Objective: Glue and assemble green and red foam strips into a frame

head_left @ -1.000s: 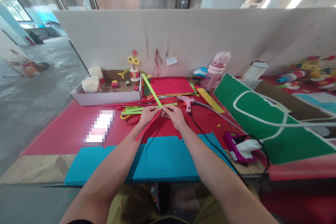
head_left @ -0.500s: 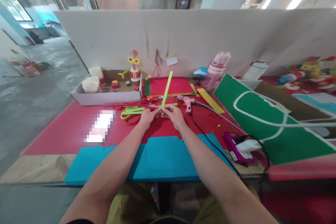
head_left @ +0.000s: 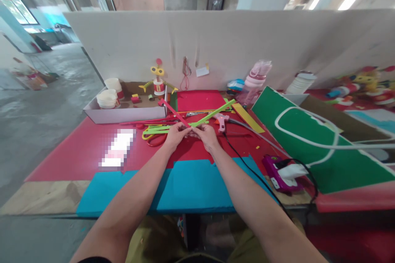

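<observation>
A red paper strip (head_left: 175, 113) and a light green paper strip (head_left: 216, 111) meet at my fingertips and spread apart in a V, the red to the left and the green to the right. My left hand (head_left: 178, 135) is closed in a pinch at the meeting point, and my right hand (head_left: 206, 134) pinches there from the other side. The fingers hide how the ends overlap. More green strips (head_left: 157, 130) lie beside my left hand, with yellow-and-red-handled scissors (head_left: 156, 141) partly under them. Just beyond my right hand lies a pink glue gun (head_left: 221, 121).
A white box (head_left: 129, 115) with paper cups (head_left: 106, 99) stands back left, near a paper-cup figure (head_left: 158, 84). At right are a purple power strip (head_left: 279, 174), cables and a green board (head_left: 296, 144). Blue sheets (head_left: 194, 189) line the front edge.
The green strip has swung from nearly upright down to the right. The red strip has risen from lying leftward to slant up and away. Both hands stay in nearly the same place.
</observation>
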A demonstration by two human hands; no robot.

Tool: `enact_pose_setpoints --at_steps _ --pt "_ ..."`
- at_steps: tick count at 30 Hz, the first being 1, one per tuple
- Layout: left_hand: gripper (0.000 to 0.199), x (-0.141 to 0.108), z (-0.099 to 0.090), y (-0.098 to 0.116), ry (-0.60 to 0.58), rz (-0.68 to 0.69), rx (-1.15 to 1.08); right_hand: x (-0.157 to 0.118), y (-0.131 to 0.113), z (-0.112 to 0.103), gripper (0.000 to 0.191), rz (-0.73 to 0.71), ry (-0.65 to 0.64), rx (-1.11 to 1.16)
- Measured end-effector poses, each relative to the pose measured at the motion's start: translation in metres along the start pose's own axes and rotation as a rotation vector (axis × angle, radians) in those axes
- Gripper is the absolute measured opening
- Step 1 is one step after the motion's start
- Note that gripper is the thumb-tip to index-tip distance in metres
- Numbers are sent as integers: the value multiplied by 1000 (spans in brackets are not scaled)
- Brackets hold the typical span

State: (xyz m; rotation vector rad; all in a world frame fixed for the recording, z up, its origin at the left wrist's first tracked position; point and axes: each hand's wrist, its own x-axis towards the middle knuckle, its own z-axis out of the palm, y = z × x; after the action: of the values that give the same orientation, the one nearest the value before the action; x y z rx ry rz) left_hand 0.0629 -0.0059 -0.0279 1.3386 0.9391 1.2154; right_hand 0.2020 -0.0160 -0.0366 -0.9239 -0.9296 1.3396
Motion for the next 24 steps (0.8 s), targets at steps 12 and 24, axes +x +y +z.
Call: enact_pose_setpoints --at_steps 12,24 --pt "29 2 -2 -3 -13 -14 -22 -3 -3 1 32 1 -27 -28" --pt "28 2 -1 -4 0 3 61 -3 -3 2 36 -19 25 -94"
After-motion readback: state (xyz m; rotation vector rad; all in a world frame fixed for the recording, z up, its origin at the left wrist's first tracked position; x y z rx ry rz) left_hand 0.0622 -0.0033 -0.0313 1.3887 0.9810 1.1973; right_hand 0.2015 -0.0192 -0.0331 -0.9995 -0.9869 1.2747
